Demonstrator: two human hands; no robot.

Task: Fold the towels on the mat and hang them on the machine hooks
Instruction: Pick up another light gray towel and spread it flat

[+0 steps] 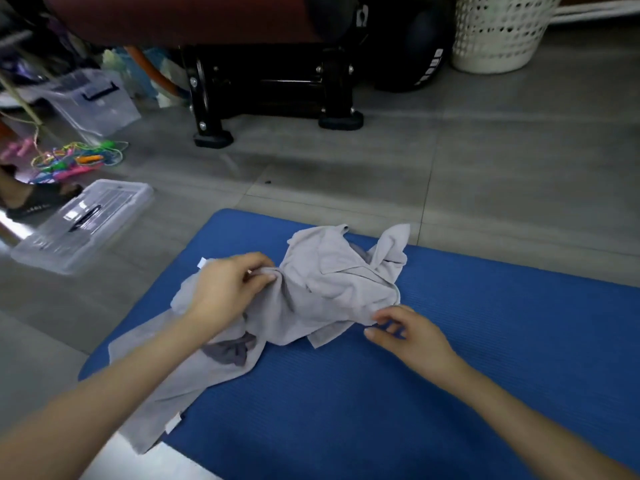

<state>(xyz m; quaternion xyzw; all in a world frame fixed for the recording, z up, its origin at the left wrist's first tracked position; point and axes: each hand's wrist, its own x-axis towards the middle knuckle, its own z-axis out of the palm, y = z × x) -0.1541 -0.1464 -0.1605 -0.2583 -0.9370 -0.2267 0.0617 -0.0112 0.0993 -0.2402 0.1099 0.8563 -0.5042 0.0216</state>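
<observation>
Left hand pinching crumpled grey towel on blue mat, likely lifting to find a corner; right hand reaching its edge, grip released.

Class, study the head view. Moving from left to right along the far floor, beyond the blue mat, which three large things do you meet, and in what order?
far clear box → black machine stand → white basket
</observation>
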